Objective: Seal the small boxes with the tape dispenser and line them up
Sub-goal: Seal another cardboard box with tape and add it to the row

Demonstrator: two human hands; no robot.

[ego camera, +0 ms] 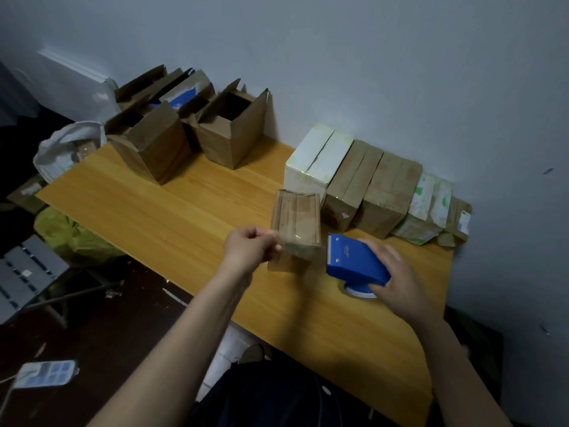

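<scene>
Blue tape dispenser (pixel 354 261) held in our right grip (pixel 397 272); our left grip (pixel 248 251) pinches the small box (pixel 297 221), apparently at its taped corner.

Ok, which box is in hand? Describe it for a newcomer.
On the wooden table, find the row of boxes along the wall. In front stands one brown box, apart from the row, the only one the left hand holds.
</scene>
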